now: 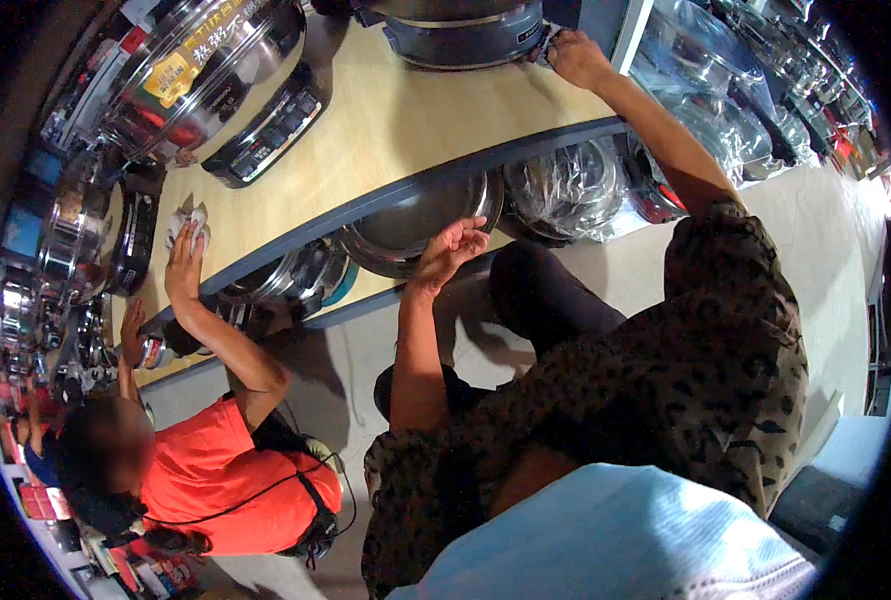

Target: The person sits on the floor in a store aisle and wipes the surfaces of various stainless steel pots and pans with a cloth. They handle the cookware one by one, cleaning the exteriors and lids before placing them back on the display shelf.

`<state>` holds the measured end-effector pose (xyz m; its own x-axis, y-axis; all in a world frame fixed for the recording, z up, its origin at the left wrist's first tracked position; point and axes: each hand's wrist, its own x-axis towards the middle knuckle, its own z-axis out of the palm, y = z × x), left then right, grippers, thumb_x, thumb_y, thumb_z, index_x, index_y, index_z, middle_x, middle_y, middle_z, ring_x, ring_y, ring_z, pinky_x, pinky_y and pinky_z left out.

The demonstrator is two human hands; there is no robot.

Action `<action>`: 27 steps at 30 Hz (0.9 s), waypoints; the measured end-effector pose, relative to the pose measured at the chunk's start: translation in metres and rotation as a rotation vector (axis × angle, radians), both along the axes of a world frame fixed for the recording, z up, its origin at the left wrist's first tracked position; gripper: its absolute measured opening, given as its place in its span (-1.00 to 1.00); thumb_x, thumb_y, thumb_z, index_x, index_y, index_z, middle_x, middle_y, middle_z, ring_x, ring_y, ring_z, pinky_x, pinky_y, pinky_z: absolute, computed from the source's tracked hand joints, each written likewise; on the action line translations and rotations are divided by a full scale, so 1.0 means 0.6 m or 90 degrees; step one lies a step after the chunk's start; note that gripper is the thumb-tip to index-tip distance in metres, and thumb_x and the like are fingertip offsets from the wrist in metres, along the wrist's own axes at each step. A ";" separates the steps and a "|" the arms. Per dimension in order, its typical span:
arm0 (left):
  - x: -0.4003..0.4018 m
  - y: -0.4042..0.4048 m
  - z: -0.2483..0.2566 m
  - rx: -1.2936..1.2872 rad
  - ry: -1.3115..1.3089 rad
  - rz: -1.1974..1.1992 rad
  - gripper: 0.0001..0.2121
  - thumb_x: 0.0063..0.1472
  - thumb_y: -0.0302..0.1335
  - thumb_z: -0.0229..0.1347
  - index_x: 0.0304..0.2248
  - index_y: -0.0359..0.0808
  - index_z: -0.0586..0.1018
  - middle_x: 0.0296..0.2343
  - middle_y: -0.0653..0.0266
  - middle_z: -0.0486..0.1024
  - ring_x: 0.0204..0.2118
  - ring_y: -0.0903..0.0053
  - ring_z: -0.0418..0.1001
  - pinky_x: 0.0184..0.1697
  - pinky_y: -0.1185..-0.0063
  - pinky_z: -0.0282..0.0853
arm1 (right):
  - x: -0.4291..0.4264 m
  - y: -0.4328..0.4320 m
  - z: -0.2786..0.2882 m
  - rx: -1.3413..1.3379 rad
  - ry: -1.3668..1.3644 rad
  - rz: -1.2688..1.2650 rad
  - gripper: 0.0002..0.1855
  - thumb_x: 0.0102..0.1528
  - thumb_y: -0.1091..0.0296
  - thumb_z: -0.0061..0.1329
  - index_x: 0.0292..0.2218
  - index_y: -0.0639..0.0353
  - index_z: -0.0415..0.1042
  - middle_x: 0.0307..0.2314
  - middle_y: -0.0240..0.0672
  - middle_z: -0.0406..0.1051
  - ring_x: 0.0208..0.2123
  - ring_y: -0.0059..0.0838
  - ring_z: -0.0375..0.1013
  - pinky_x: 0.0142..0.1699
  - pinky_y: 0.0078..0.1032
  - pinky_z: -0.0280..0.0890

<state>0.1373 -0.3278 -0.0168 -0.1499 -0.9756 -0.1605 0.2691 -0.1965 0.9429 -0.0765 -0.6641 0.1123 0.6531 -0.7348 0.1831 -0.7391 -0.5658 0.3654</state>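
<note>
My right hand [577, 60] reaches to the upper right over the wooden shelf [445, 112], with a crumpled cloth [544, 49] under its fingers. The cloth lies beside the base of a dark grey round electric cooker [464, 37]. My left hand [453, 251] hangs in front of the shelf's dark edge, its fingers partly curled and nothing seen in it. Behind it on the lower shelf is a round pan or lid [423, 225]. A large stainless steel steamer pot [213, 82] stands on a black electric base [269, 135] at the upper left.
A co-worker in a red shirt [228, 480] crouches at the left, one hand pressing a pale cloth [189, 225] on the same shelf. Plastic-wrapped cookware [565, 187] fills part of the lower shelf. More wrapped pots [708, 90] stand at the upper right.
</note>
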 end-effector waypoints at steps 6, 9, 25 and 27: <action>-0.010 -0.005 -0.013 -0.034 -0.031 -0.030 -0.53 0.10 -0.38 0.15 -0.02 -0.37 0.35 -0.31 0.33 0.44 -0.22 0.64 0.38 -0.03 0.65 0.25 | -0.040 -0.004 -0.052 -0.064 -0.178 0.072 -0.59 0.13 0.24 -0.35 -0.09 0.28 0.32 -0.11 -0.06 0.31 -0.09 -0.04 0.30 -0.03 -0.17 0.28; -0.004 0.000 -0.021 -0.055 -0.047 -0.036 -0.49 0.08 -0.32 0.15 -0.01 -0.36 0.33 -0.27 0.29 0.42 -0.17 0.59 0.37 -0.01 0.59 0.25 | -0.052 0.046 -0.056 -0.163 -0.169 0.223 -0.61 0.13 0.29 -0.35 -0.08 0.28 0.31 -0.10 -0.06 0.30 -0.06 -0.06 0.29 0.00 -0.14 0.24; 0.005 0.019 -0.037 -0.070 -0.075 -0.014 -0.55 0.11 -0.39 0.13 -0.01 -0.33 0.35 -0.31 0.31 0.45 -0.23 0.62 0.40 -0.08 0.64 0.28 | 0.314 0.291 0.011 0.044 -0.017 0.466 -0.52 0.12 0.28 -0.21 0.09 -0.04 0.15 0.15 -0.31 0.01 0.17 -0.19 0.01 0.12 -0.11 0.10; 0.004 0.010 -0.041 -0.099 -0.112 -0.017 -0.54 0.10 -0.37 0.14 -0.01 -0.32 0.36 -0.31 0.31 0.45 -0.22 0.61 0.40 -0.08 0.64 0.27 | 0.360 0.264 -0.019 -0.066 0.005 0.616 -0.64 0.06 0.31 -0.14 -0.07 0.13 0.31 0.10 -0.25 0.09 0.12 -0.14 0.10 0.09 -0.12 0.17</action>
<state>0.1400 -0.3218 -0.0414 -0.1594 -0.9866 -0.0342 0.0947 -0.0498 0.9943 0.1395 -0.5054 0.1007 0.9678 0.1395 0.2097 0.0310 -0.8923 0.4504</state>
